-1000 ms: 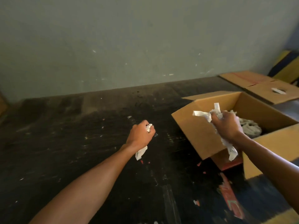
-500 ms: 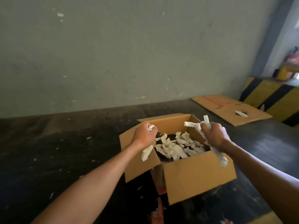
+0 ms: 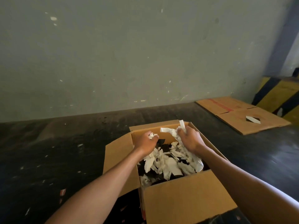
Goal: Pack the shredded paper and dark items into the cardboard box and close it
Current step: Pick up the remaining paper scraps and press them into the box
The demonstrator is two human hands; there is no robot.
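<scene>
An open cardboard box (image 3: pixel 186 199) stands on the dark floor, its flaps spread outward. Inside lies a heap of white shredded paper (image 3: pixel 166 164) over dark items (image 3: pixel 161 142). My left hand (image 3: pixel 149 143) is over the box's left side, shut on a small wad of white paper. My right hand (image 3: pixel 190 139) is over the box's far right part, shut on a larger bunch of paper strips (image 3: pixel 171 131) that stick up and trail down into the box.
A flattened cardboard sheet (image 3: pixel 239 113) with a paper scrap lies on the floor at the back right. Yellow-and-black striped barriers (image 3: pixel 278 96) stand at the far right. A grey wall (image 3: pixel 129 54) runs behind the box. Small paper bits dot the floor (image 3: pixel 48 159) to the left.
Both hands carried their paper from left of the box to above its opening. The view swung so the box now sits centred below me.
</scene>
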